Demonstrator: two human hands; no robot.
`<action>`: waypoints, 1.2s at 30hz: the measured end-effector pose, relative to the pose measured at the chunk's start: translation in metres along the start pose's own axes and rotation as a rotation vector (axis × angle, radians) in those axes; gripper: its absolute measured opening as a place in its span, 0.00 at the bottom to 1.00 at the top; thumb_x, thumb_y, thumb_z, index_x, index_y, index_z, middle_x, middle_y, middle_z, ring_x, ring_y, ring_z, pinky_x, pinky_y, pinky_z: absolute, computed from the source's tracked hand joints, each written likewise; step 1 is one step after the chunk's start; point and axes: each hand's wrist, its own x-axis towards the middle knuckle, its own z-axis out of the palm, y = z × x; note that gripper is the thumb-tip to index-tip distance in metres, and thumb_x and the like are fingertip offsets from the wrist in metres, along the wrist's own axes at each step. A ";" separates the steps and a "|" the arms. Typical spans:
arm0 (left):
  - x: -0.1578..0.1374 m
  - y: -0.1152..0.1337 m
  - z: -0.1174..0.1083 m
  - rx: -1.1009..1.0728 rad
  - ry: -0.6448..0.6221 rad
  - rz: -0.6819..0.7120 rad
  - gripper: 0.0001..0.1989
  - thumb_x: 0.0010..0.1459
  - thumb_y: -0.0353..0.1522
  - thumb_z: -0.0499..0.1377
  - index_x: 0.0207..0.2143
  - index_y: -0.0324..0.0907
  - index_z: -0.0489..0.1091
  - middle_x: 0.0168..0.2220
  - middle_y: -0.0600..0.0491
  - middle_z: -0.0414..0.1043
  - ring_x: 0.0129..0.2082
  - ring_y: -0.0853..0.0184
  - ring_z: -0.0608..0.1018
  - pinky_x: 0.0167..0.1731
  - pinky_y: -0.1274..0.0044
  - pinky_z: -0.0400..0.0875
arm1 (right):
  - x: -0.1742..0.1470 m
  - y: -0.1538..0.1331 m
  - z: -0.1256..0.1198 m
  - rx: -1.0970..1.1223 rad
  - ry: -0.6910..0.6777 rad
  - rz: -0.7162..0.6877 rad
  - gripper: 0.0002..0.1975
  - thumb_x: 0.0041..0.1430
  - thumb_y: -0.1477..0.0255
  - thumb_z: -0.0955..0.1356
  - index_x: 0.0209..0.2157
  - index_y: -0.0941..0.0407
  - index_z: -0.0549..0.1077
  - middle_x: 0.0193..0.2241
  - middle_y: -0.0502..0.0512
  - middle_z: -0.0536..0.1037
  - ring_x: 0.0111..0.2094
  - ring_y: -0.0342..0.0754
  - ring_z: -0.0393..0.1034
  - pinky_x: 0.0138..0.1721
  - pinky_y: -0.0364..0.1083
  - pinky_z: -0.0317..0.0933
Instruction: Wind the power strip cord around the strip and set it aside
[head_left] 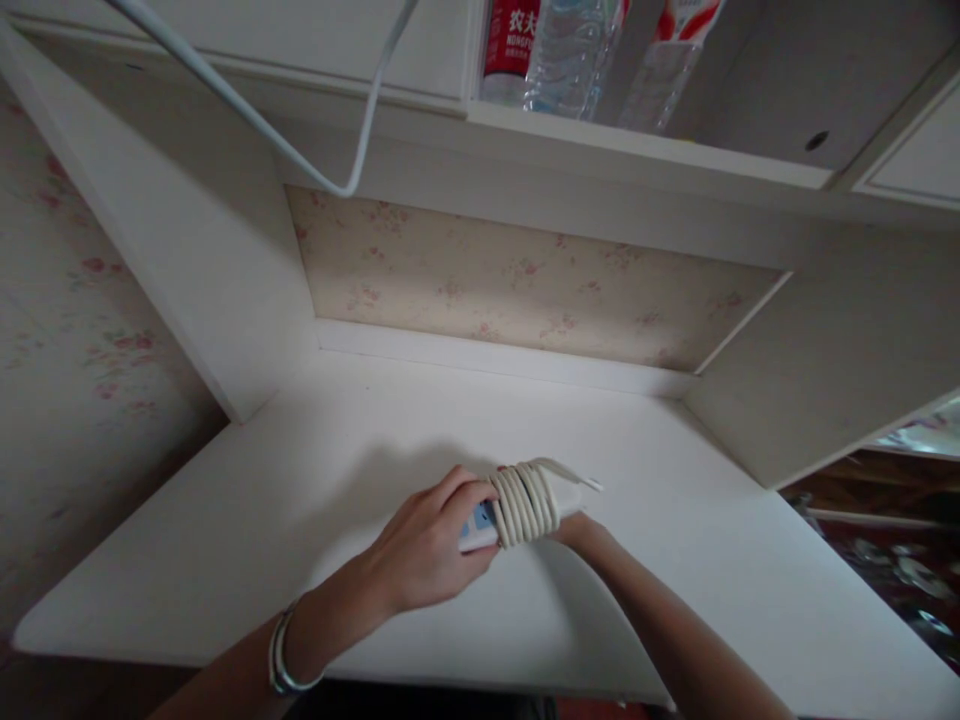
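Note:
A white power strip [475,534] with blue socket faces is held over the desk, its cream cord [523,505] wound round the middle in several tight loops. A short loose stretch of cord sticks out toward the upper right. My left hand [439,535], with a silver bangle at the wrist, grips the strip's left end between thumb and fingers. My right hand [571,529] is at the strip's right end, mostly hidden behind and beneath it; its fingers are largely out of sight, though it seems to support the strip from below.
The white desk [300,520] spreads beneath, with side panels left and right and floral wallpaper [525,275] behind. Above, a shelf holds clear plastic bottles [570,55] and a red-labelled bottle [512,40]. A white bent rod or cable [300,165] hangs at upper left.

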 end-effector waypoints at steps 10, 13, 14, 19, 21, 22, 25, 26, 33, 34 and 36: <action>0.011 -0.032 0.029 0.002 0.180 -0.075 0.15 0.54 0.31 0.60 0.45 0.43 0.65 0.42 0.51 0.65 0.40 0.68 0.74 0.41 0.76 0.72 | -0.034 -0.021 0.001 0.587 -0.464 0.185 0.11 0.59 0.65 0.63 0.42 0.55 0.64 0.35 0.54 0.77 0.28 0.43 0.71 0.27 0.40 0.59; 0.012 -0.037 0.038 0.049 0.179 -0.101 0.14 0.54 0.31 0.59 0.45 0.43 0.67 0.43 0.51 0.66 0.40 0.67 0.75 0.41 0.76 0.72 | -0.033 -0.028 0.000 0.747 -0.537 0.199 0.10 0.56 0.67 0.65 0.38 0.58 0.70 0.44 0.59 0.76 0.32 0.45 0.74 0.32 0.42 0.61; 0.011 -0.040 0.040 0.069 0.172 -0.113 0.14 0.54 0.31 0.58 0.45 0.44 0.67 0.43 0.51 0.66 0.39 0.67 0.75 0.41 0.76 0.72 | -0.032 -0.029 0.001 0.804 -0.545 0.205 0.11 0.55 0.67 0.64 0.38 0.59 0.72 0.45 0.61 0.75 0.32 0.46 0.74 0.34 0.43 0.61; 0.007 -0.054 0.049 0.156 0.130 -0.183 0.14 0.56 0.31 0.57 0.46 0.45 0.67 0.43 0.52 0.66 0.38 0.68 0.76 0.39 0.76 0.72 | -0.027 -0.021 0.018 1.162 -0.459 0.252 0.21 0.53 0.63 0.63 0.43 0.61 0.74 0.42 0.65 0.77 0.34 0.52 0.75 0.43 0.51 0.61; 0.005 -0.061 0.052 0.199 0.130 -0.212 0.15 0.58 0.31 0.55 0.48 0.45 0.66 0.44 0.51 0.66 0.39 0.67 0.75 0.39 0.76 0.72 | -0.023 -0.016 0.032 1.236 -0.358 0.236 0.21 0.51 0.65 0.65 0.44 0.61 0.73 0.42 0.64 0.77 0.34 0.50 0.74 0.41 0.49 0.62; 0.003 -0.065 0.054 0.226 0.129 -0.225 0.16 0.58 0.31 0.55 0.49 0.45 0.65 0.45 0.51 0.66 0.39 0.67 0.75 0.38 0.76 0.72 | -0.020 -0.015 0.040 1.244 -0.300 0.220 0.20 0.50 0.66 0.67 0.44 0.60 0.73 0.42 0.63 0.77 0.34 0.49 0.74 0.40 0.48 0.62; 0.000 -0.076 0.060 0.328 0.112 -0.250 0.18 0.58 0.30 0.54 0.52 0.45 0.63 0.45 0.50 0.66 0.39 0.66 0.75 0.38 0.75 0.72 | -0.006 -0.013 0.064 1.149 -0.079 0.181 0.18 0.52 0.64 0.69 0.43 0.59 0.73 0.40 0.61 0.77 0.31 0.46 0.71 0.35 0.45 0.61; -0.001 -0.080 0.062 0.363 0.109 -0.253 0.18 0.58 0.29 0.54 0.52 0.45 0.63 0.44 0.50 0.66 0.39 0.65 0.75 0.38 0.75 0.72 | 0.000 -0.013 0.071 1.066 0.007 0.178 0.18 0.54 0.61 0.68 0.40 0.59 0.73 0.37 0.60 0.77 0.29 0.46 0.70 0.33 0.45 0.61; 0.001 -0.091 0.070 0.568 0.137 -0.284 0.17 0.61 0.28 0.51 0.53 0.43 0.63 0.44 0.48 0.68 0.39 0.64 0.73 0.38 0.73 0.70 | 0.044 -0.023 0.102 0.248 0.411 0.299 0.26 0.65 0.53 0.51 0.27 0.54 0.69 0.25 0.56 0.76 0.27 0.48 0.68 0.28 0.44 0.57; 0.001 -0.091 0.070 0.582 0.135 -0.284 0.18 0.61 0.27 0.50 0.53 0.42 0.63 0.45 0.47 0.67 0.39 0.63 0.73 0.38 0.72 0.70 | 0.049 -0.025 0.103 0.164 0.426 0.332 0.27 0.66 0.54 0.50 0.28 0.54 0.69 0.27 0.57 0.77 0.28 0.49 0.70 0.29 0.44 0.57; -0.001 -0.092 0.071 0.586 0.135 -0.264 0.19 0.60 0.26 0.50 0.54 0.41 0.62 0.47 0.47 0.67 0.42 0.61 0.73 0.40 0.71 0.70 | 0.056 -0.029 0.103 0.022 0.425 0.394 0.28 0.66 0.56 0.48 0.31 0.54 0.70 0.31 0.60 0.78 0.31 0.51 0.72 0.31 0.45 0.58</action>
